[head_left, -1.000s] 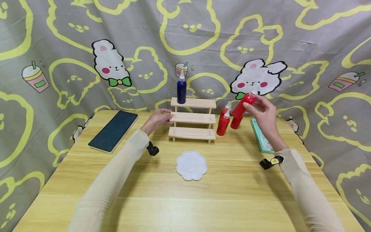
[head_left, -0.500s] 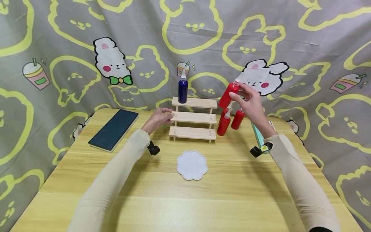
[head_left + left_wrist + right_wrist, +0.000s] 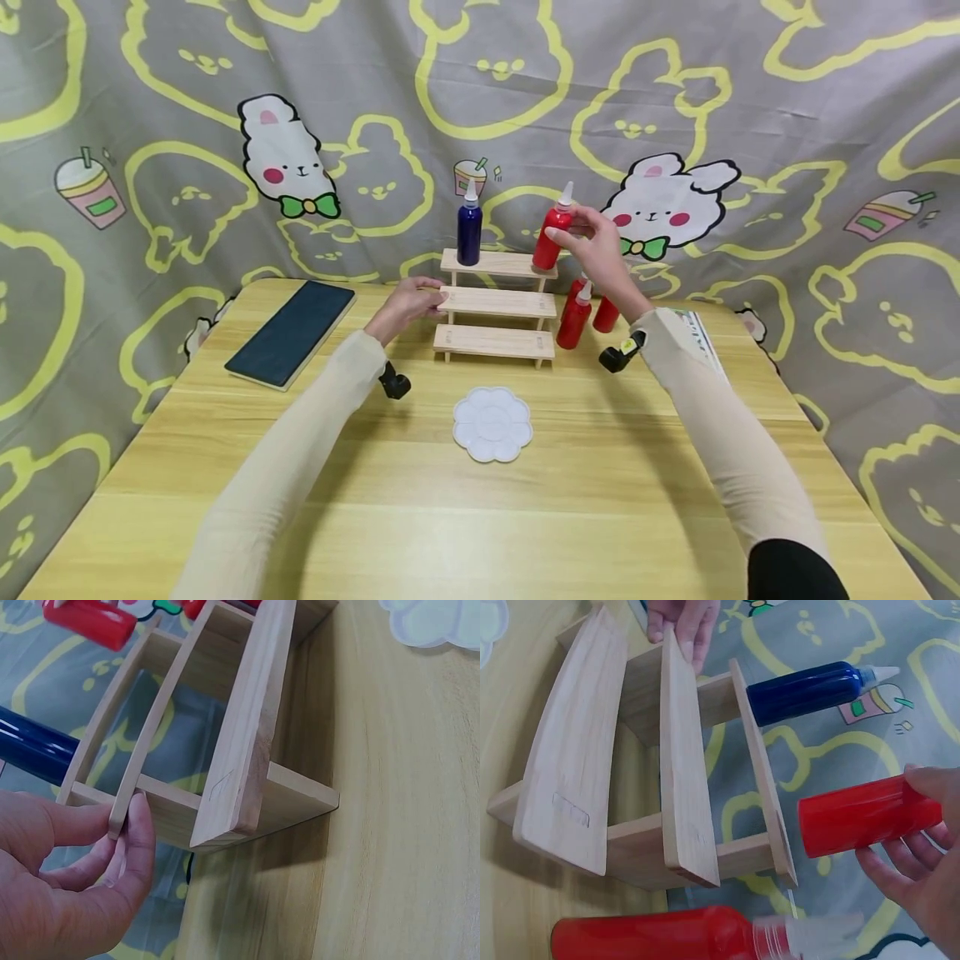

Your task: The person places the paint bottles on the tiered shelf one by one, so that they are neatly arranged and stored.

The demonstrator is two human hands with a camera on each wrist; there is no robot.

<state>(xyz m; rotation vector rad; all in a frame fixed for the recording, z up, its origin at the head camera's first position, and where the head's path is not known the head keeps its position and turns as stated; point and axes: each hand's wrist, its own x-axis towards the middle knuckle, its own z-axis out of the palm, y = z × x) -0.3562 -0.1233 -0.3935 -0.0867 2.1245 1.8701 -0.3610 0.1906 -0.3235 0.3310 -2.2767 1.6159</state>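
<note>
A three-step wooden display rack (image 3: 495, 302) stands at the back of the table. My left hand (image 3: 407, 308) pinches the left end of its middle step (image 3: 161, 712) between thumb and fingers. With its nozzle up, a red squeeze bottle (image 3: 550, 242) is gripped by my right hand (image 3: 598, 250) over the right end of the top step. The right wrist view shows a small gap between the bottle's base and that step (image 3: 761, 784). On the top step's left end a blue squeeze bottle (image 3: 469, 235) stands upright.
Right of the rack stand several more red bottles (image 3: 573, 323), partly hidden behind one another and the right arm. A white flower-shaped palette (image 3: 492, 425) lies in front. To the left is a dark flat book-like block (image 3: 292, 333); a flat box (image 3: 697, 333) lies beneath the right forearm.
My right hand has carried the red bottle leftward from above the other red bottles to over the top step, turning it from tilted to nearly upright. My left hand has stayed on the rack.
</note>
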